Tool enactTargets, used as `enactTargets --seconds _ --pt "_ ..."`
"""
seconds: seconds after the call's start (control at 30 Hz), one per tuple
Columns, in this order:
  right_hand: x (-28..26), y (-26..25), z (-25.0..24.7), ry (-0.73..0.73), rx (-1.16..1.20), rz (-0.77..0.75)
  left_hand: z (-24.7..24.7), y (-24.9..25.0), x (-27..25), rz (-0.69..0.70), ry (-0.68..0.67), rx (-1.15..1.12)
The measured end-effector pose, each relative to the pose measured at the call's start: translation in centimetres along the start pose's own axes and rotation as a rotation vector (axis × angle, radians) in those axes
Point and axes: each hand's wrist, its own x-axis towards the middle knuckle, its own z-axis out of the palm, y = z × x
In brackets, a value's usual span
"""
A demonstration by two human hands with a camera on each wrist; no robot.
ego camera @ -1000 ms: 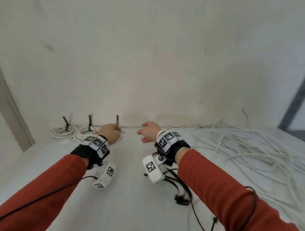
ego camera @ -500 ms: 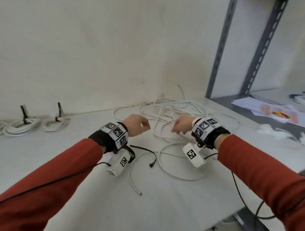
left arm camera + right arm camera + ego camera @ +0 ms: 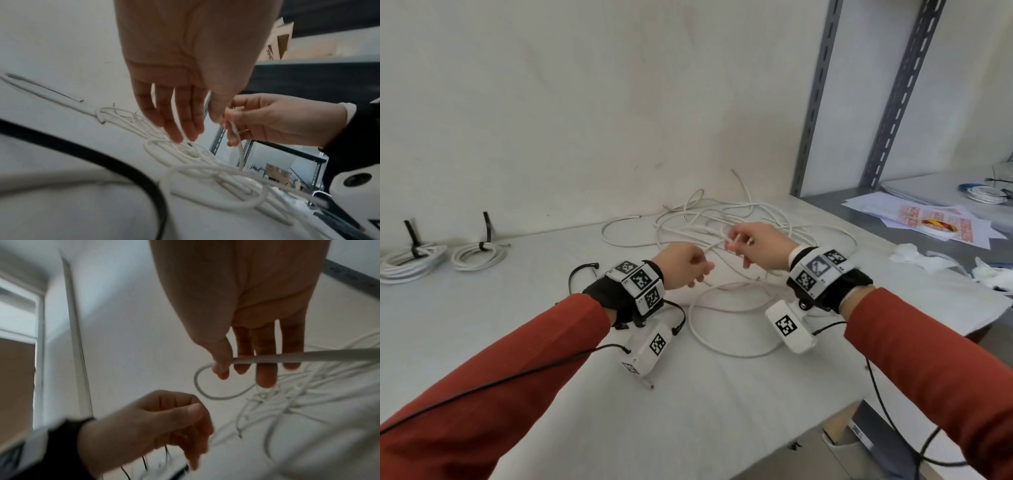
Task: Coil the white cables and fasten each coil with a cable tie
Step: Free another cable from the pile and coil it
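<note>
Head view: white table (image 3: 551, 394) fills the lower frame. A tangle of loose white cables (image 3: 726, 219) lies at centre, against the wall. Right hand (image 3: 760, 245), centre right, pinches one cable (image 3: 714, 245) between thumb and fingers, lifted off the heap. Left hand (image 3: 683, 262), just left of it, hovers with fingers loosely curled, holding nothing; the two hands are near but not touching. Far left: two finished coils (image 3: 477, 255), each bound with a black cable tie (image 3: 487, 228) whose tail stands upright. Upper right: grey shelf posts (image 3: 815, 96); papers (image 3: 935, 219) on the shelf at right edge.

Left wrist view: left hand (image 3: 185, 65) at top centre, fingers (image 3: 176, 113) straight and relaxed above the cables, gripping nothing. Right hand (image 3: 273, 120) at right, holding a cable that hangs down to the heap.

Right wrist view: right hand (image 3: 246, 305) at top, thumb pressing the cable (image 3: 308, 356) against the fingers; a loop curls below the fingertips. Left hand (image 3: 156, 421) at lower centre, blurred, loosely curled.
</note>
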Motion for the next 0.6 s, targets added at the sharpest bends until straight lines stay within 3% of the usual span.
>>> enactTargets --seconds 0.13,0.2,0.33,0.43,0.6 --pt "0.3 -3.0 -3.8 0.200 0.064 -0.126 -2.3 1.1 -0.1 0.195 0.698 0.091" --pt "0.4 -4.7 -5.3 0.209 0.009 -0.209 -3.8 2.0 -0.3 0.249 0.872 0.206" --pt "1.0 -7.6 -7.4 0.309 -0.024 -0.343 -7.5 3.8 -0.4 0.227 0.659 0.347" --pt "1.3 -8.8 -8.5 0.369 0.024 -0.389 -10.0 4.0 -0.9 0.313 0.544 0.091" --pt "1.7 -8.4 -9.2 0.418 0.059 -0.399 -14.4 3.3 -1.5 0.325 0.692 -0.204"
